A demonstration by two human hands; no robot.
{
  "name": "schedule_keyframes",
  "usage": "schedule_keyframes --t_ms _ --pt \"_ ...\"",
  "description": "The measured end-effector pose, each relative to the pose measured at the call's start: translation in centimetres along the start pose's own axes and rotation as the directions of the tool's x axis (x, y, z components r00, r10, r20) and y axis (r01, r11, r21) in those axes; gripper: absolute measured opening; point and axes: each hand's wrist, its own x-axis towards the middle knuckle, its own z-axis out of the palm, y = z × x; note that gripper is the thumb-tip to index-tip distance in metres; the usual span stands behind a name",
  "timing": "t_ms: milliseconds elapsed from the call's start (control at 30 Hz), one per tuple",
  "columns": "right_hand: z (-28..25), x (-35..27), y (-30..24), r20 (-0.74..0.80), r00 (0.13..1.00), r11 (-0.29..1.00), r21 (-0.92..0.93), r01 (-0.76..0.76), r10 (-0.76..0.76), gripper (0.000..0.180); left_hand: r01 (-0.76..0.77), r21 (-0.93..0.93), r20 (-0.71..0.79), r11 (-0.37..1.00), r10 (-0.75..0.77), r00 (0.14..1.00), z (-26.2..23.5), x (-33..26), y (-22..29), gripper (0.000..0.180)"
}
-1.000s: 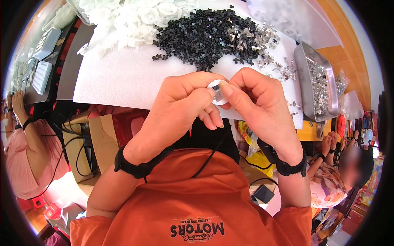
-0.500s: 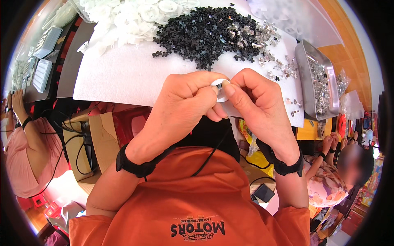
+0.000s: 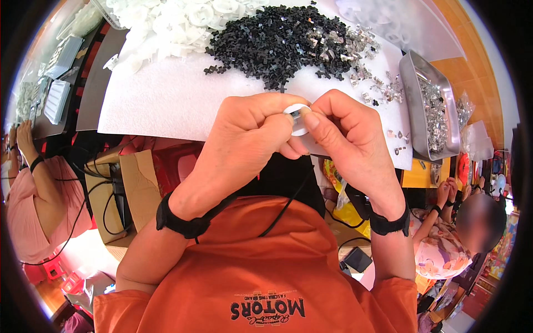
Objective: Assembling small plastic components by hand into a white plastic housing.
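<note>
A small round white plastic part (image 3: pixel 298 130) with a dark piece in its middle is pinched between both hands. My left hand (image 3: pixel 250 127) grips its left side between thumb and fingers. On the other side, my right hand (image 3: pixel 350 136) presses its thumb near the middle of the part. Just beyond my fingers spreads a pile of small black cross-shaped pieces (image 3: pixel 272 44). Small shiny metal clips (image 3: pixel 363 44) lie at the pile's right side. To the far left is a heap of white translucent plastic parts (image 3: pixel 172 25).
A white foam sheet (image 3: pixel 150 105) covers the table. At right stands a metal tray (image 3: pixel 410 83) of small metal pieces. A cardboard box (image 3: pixel 140 188) sits below the table's edge at left. Other people (image 3: pixel 47 205) sit on both sides. Cables hang near my wrists.
Both hands keep their grip on the white part and have shifted very slightly. The view has moved a little; the piles look the same.
</note>
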Motion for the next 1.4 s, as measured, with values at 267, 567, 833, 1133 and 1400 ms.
schedule_keyframes --t_ms 267,567,833,1133,1400 --pt "-0.2 0.3 0.2 0.032 0.998 0.996 0.069 -0.048 0.046 0.022 0.002 -0.07 0.046 0.998 0.001 0.999 -0.6 -0.2 -0.1 0.033" --pt "0.0 0.1 -0.2 -0.186 0.975 0.99 0.043 0.132 -0.122 0.007 0.017 -0.293 0.127 0.956 0.021 0.992 -1.1 0.2 -0.7 0.035" --pt "1.7 0.0 -0.9 -0.183 0.934 0.939 -0.218 0.266 -0.307 0.012 -0.09 -0.327 0.041 0.941 0.109 0.993 -0.6 0.2 -1.2 0.034" --pt "2.6 0.5 -0.7 -0.207 0.867 0.862 -0.348 0.369 -0.454 0.016 -0.166 -0.258 -0.076 0.952 0.152 0.986 -0.3 0.2 -1.9 0.028" --pt "3.0 0.6 -0.5 -0.239 0.859 0.856 -0.386 0.343 -0.452 0.007 -0.234 -0.192 -0.133 0.953 0.211 0.968 0.0 0.0 -2.3 0.027"
